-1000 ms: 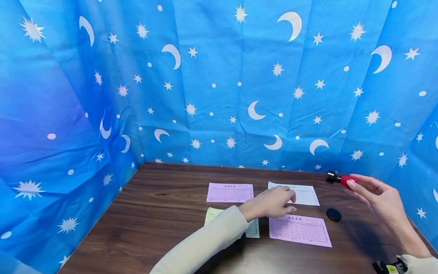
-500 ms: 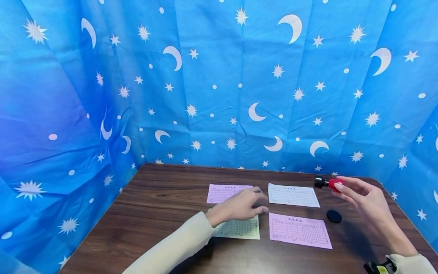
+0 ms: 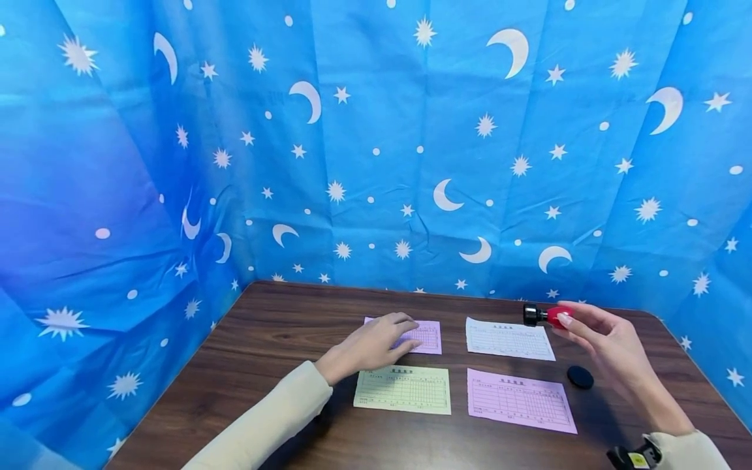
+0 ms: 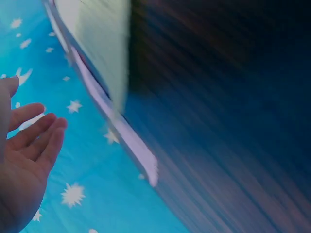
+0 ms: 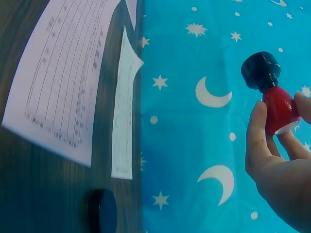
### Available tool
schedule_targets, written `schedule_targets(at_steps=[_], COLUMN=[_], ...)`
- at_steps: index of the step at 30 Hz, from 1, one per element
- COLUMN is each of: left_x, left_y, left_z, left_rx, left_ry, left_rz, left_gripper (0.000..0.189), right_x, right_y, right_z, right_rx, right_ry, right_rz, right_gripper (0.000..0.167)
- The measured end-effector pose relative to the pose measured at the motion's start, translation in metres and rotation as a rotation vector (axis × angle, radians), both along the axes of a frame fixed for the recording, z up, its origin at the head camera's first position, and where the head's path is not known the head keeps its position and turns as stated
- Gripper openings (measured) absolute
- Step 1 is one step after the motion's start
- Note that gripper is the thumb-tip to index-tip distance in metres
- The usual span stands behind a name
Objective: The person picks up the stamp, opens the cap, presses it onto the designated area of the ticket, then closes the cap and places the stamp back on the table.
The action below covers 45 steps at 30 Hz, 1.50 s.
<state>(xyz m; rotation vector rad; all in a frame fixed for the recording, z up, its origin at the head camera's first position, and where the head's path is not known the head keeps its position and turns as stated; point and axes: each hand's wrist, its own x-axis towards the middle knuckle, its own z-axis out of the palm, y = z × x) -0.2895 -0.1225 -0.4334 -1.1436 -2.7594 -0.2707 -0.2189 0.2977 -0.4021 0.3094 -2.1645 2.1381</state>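
On the right side of the frame, the right hand [image 3: 613, 339] pinches the red part of a hand stamp [image 3: 552, 317] between thumb and fingers. The stamp is up in the air, lying sideways, and its black end points left, by the upper right corner of the white printed slip [image 3: 508, 338]. Near the middle of the frame, the left hand [image 3: 373, 343] holds nothing; its loose fingers are over the upper left pink printed slip [image 3: 430, 338]. Whether they touch it, nobody can tell from here. Below sit the green printed slip [image 3: 402, 390] and, lower right, the other pink slip [image 3: 519, 399]. A round black disc [image 3: 580, 376] lies beside that one on the wooden table [image 3: 282, 326]. To do this bit well, the left fingertips should probably press the paper lightly, so it stays flat and does not slide. The right hand should hold the stamp firmly and away from the slips, so the black end bumps nothing.
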Motion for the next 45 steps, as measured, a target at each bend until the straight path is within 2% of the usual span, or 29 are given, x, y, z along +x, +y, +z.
schedule_targets(at_steps=[3, 5, 12, 15, 20, 23, 25, 28, 31, 37, 45], left_x=[-0.006, -0.009, -0.015, -0.016, -0.019, -0.021, -0.023, -0.027, -0.030, -0.036, -0.038], left_y=[-0.013, -0.022, -0.049, -0.055, -0.063, -0.067, -0.070, -0.075, -0.079, -0.086, -0.089], left_z=[-0.004, -0.007, -0.015, -0.017, -0.017, -0.018, -0.019, -0.022, -0.025, -0.033, -0.036], left_rx=[-0.042, -0.070, -0.128, -0.160, -0.237, -0.274, -0.289, -0.295, -0.284, -0.264, -0.282], left_ry=[0.041, 0.035, -0.078, -0.137, -0.178, -0.173, -0.170, -0.175, -0.190, -0.200, -0.201], left_rz=[0.003, 0.014, 0.064, 0.079, 0.082, 0.086, 0.091, 0.102, 0.102, 0.084, 0.084], left_gripper=[0.050, 0.052, 0.061, 0.070, 0.079, 0.079, 0.078, 0.079, 0.082, 0.082, 0.084], right_x=[-0.002, -0.003, -0.005, -0.006, -0.008, -0.008, -0.009, -0.011, -0.014, -0.022, -0.030], right_y=[-0.008, -0.013, -0.034, -0.042, -0.055, -0.060, -0.064, -0.071, -0.079, -0.098, -0.119], right_z=[0.002, 0.002, 0.001, 0.000, -0.002, -0.001, 0.000, -0.001, -0.003, -0.004, -0.007], right_rx=[0.025, 0.066, 0.249, 0.229, 0.138, 0.174, 0.240, 0.328, 0.355, 0.345, 0.267], right_ry=[-0.009, -0.015, -0.015, -0.021, -0.031, -0.037, -0.033, -0.016, 0.001, 0.021, -0.031], right_rz=[-0.009, -0.015, -0.040, -0.023, 0.033, 0.033, 0.020, 0.002, 0.009, 0.030, 0.024], right_gripper=[0.039, 0.041, 0.055, 0.056, 0.050, 0.053, 0.056, 0.057, 0.056, 0.056, 0.054])
